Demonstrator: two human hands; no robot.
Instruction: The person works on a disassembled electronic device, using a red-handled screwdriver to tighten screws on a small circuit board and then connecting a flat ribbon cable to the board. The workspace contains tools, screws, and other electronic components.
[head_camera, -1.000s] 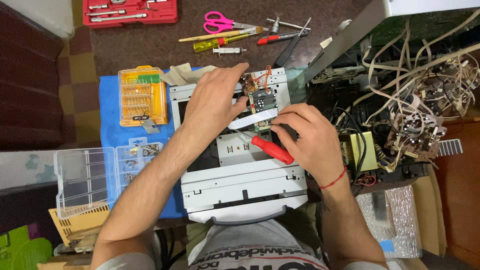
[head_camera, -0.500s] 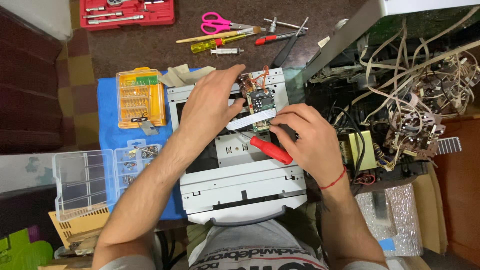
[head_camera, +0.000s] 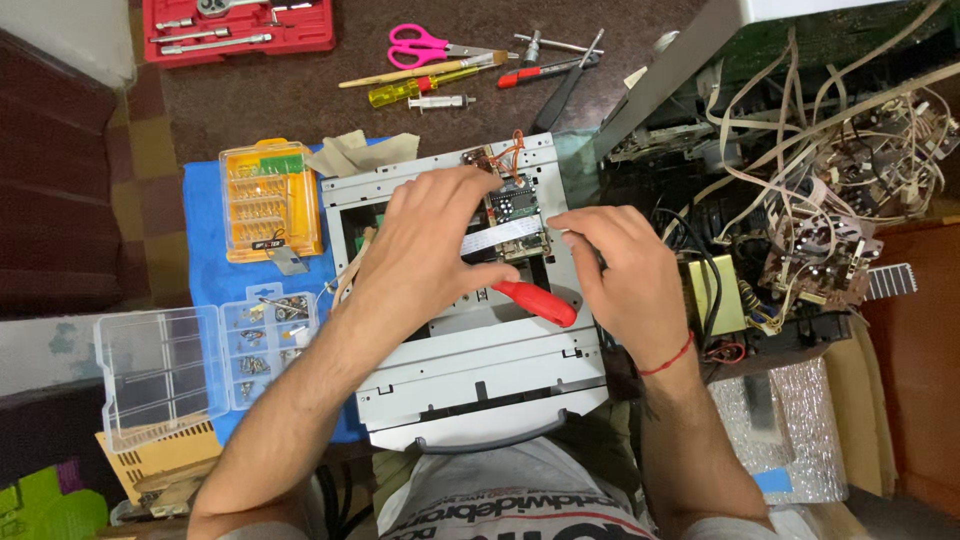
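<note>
A grey metal chassis (head_camera: 480, 370) lies flat across the person's lap and the near edge of the blue mat (head_camera: 205, 270), its far right corner carrying a small green circuit board (head_camera: 515, 205) with orange wires and a white ribbon cable (head_camera: 500, 237) running across it. The left hand (head_camera: 430, 250) rests palm down on the chassis just left of the board, fingers loosely curled, and the thumb seems to pin the red-handled screwdriver (head_camera: 535, 302) that lies beneath it; whether it truly grips the tool I cannot tell. The right hand (head_camera: 625, 270) sits at the chassis's right edge, fingers bent and pointing toward the board, fingertips near the ribbon cable, with nothing clearly held. On the mat's far left stands an orange bit case (head_camera: 270, 200), and at its near left corner an open clear parts organiser (head_camera: 200, 355) with small screws. Farther off on the brown floor lie pink scissors (head_camera: 420, 45), a yellow screwdriver (head_camera: 415, 88) and a red socket set (head_camera: 240, 25). To the right sits a tangle of wires and boards (head_camera: 830, 170).
</note>
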